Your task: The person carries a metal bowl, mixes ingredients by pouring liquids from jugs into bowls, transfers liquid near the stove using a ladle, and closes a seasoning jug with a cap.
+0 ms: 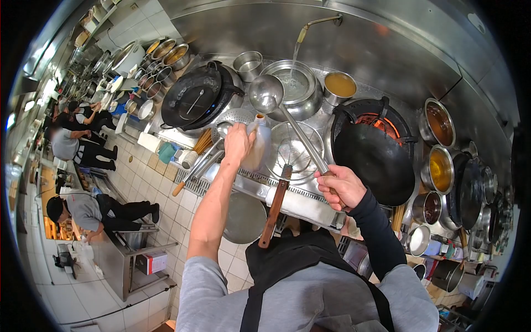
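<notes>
My right hand [340,187] is closed around the handle of a large metal ladle [266,94]. The ladle's bowl hangs over the counter, close to a pot [312,102] under a running tap. My left hand [239,143] is closed at the side of a plastic jug [259,152] with an orange-brown mouth and brownish liquid inside; its grip seems to be on the jug, fingertips partly hidden. Beside that hand lie a perforated skimmer [235,116] and a smaller ladle [223,129]. Between my hands rests a wire strainer [293,157] with a wooden handle [275,210].
A black wok [373,166] sits over a glowing burner at right; another wok [191,99] stands at left. A pot of yellowish liquid [340,84] is near the tap [301,36]. Bowls of sauce and oil [441,169] line the right. Co-workers [91,213] stand far left.
</notes>
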### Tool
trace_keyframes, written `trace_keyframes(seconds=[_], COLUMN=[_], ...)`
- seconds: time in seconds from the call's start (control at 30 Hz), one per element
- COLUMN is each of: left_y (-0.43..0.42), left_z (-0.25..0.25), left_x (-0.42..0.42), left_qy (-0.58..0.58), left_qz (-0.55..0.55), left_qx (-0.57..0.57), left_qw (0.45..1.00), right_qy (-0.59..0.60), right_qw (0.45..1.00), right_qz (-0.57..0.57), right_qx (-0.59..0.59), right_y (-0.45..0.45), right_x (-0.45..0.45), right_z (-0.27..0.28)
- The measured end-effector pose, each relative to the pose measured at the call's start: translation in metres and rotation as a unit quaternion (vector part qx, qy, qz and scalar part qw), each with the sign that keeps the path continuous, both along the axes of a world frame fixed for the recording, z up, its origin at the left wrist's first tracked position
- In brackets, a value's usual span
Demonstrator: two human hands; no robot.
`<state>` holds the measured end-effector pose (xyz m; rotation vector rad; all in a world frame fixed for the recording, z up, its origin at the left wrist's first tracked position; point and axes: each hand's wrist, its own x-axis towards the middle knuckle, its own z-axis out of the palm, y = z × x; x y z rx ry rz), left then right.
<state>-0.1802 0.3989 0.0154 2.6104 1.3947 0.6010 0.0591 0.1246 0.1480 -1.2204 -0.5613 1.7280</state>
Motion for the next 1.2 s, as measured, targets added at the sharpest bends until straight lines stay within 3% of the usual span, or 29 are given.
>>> trace_keyframes(seconds=[0.5, 0.8, 1.0, 1.13, 1.2], left_y=[0.003, 0.003, -0.014, -0.058, -0.079], left_z=[0.009, 0.019, 0.015, 0.031, 0.039], left_x=[0.007, 0.015, -0.011, -0.049, -0.068], left_qy=[-0.008, -0.037, -0.105, -0.177, -0.195], left_qz=[-0.017, -0.023, 0.025, 0.086, 0.109], left_qx=[0.03, 0.027, -0.012, -0.043, -0.051], left_qw=[0.999, 0.999, 0.994, 0.98, 0.973], right_qy=[-0.066, -0.048, 0.241, 0.455, 0.507], right_qw=[0.997, 0.998, 0.962, 0.863, 0.83], right_qz=[0.003, -0.021, -0.121, -0.178, -0.115], right_qx=[0.034, 0.032, 0.042, 0.129, 0.202], right_y=[-0.006, -0.009, -0.01, 0.015, 0.062], right_x=[-0.005, -0.007, 0.016, 0.032, 0.057], right_z=[0.007, -0.006, -0.029, -0.048, -0.06])
